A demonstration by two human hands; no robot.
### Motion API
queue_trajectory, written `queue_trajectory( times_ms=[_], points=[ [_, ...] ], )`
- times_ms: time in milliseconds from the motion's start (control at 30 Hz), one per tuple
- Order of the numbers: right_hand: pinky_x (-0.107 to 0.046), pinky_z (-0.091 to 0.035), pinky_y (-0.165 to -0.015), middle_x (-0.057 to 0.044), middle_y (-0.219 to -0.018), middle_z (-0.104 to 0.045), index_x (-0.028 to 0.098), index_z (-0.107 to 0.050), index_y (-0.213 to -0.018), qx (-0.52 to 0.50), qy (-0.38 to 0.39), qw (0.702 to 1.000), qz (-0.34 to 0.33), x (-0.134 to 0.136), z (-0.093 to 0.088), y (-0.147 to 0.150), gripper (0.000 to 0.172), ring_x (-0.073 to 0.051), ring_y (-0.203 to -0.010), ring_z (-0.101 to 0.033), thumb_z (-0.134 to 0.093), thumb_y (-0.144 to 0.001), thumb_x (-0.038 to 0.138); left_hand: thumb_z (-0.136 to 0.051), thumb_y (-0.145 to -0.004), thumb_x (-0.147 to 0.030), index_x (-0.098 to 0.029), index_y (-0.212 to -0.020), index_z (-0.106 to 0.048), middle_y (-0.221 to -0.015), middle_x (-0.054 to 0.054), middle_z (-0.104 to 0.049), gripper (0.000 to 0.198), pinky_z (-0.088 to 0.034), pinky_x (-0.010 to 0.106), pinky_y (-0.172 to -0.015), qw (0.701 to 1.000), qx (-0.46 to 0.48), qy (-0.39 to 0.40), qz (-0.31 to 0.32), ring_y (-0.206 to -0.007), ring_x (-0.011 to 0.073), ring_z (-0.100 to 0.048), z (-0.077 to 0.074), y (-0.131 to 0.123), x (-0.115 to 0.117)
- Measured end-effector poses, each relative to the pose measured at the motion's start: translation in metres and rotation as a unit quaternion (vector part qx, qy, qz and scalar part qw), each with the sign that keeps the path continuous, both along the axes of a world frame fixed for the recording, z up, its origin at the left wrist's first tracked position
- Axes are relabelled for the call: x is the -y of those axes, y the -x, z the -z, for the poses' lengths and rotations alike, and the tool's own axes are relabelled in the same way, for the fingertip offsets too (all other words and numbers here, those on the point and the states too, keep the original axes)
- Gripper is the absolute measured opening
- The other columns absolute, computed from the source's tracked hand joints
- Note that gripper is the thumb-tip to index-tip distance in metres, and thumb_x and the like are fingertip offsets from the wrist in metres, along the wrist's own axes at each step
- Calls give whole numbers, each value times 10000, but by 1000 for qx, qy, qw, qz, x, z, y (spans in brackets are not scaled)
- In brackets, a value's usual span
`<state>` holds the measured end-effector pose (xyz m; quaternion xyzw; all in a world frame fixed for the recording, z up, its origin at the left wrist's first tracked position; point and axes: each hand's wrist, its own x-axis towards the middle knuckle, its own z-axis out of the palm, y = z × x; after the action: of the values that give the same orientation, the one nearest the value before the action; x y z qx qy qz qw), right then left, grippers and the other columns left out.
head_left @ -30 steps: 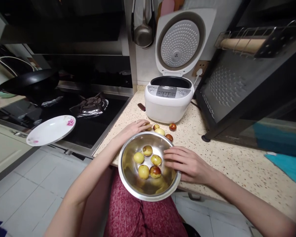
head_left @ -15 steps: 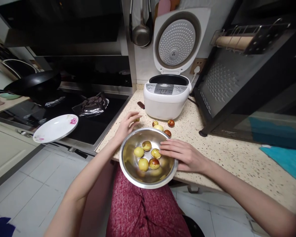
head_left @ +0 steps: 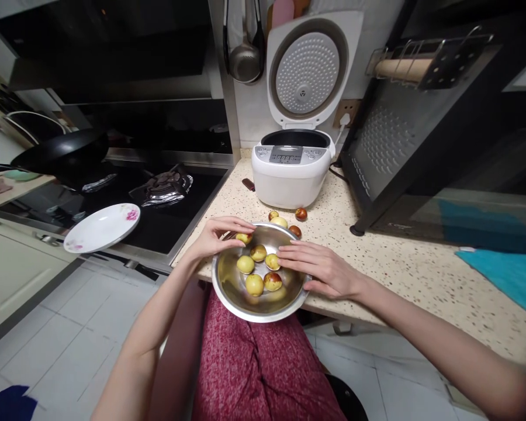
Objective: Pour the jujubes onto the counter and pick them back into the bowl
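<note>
A steel bowl (head_left: 234,292) juts over the counter's front edge, above my lap, with several yellow-green and reddish jujube fruits (head_left: 255,285) in it. My left hand (head_left: 217,235) hovers over the bowl's far left rim, its fingertips pinched on one small yellow fruit (head_left: 244,238). My right hand (head_left: 318,268) lies flat on the bowl's right rim, fingers stretched out over the fruits. Three more fruits (head_left: 281,221) lie on the counter just behind the bowl.
A white rice cooker (head_left: 289,172) with its lid up stands behind the loose fruits. To the left are a black hob, a white flowered plate (head_left: 100,227) on its edge and a dark pan (head_left: 59,149). A black rack (head_left: 403,146) and teal cloth (head_left: 508,275) are on the right.
My left hand picked a fruit up from the counter behind the bowl and brought it over the bowl's rim. The right hand stayed on the rim.
</note>
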<state>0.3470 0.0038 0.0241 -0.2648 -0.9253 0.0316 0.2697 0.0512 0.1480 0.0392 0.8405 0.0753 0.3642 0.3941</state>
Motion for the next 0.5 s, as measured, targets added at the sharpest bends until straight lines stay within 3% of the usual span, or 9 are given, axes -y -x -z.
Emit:
queue_trajectory(
  times_ms=[133,267,500],
  points=[
    [-508,-421,-1163,-104,-1434,-617,179,-482,-1498,-28,2,1000,0,-1,0,3,566,-229,-1409,-503,-295,-1078,510,-801,-839,-240,-245,-1086,-790,-1159,108,-765,247,-594,397,-981,997,-65,-14,26,-1071,233,-733,-10,2,1],
    [-517,-416,-1164,-109,-1404,-640,170,-518,-1467,-39,1,999,2,-3,1,5,556,-235,-1386,-527,-312,-1076,506,-741,-892,-220,-245,-1145,-766,-1216,102,-744,255,-578,387,-1010,987,-135,-77,38,-1128,223,-714,-22,2,7],
    [-525,-416,-1160,-117,-1377,-658,161,-567,-1419,-45,11,999,-2,-6,6,6,530,-235,-1351,-559,-330,-1074,487,-670,-943,-208,-235,-1168,-748,-1246,78,-729,240,-574,356,-1011,956,-242,-163,12,-1140,207,-708,-34,1,21]
  ],
)
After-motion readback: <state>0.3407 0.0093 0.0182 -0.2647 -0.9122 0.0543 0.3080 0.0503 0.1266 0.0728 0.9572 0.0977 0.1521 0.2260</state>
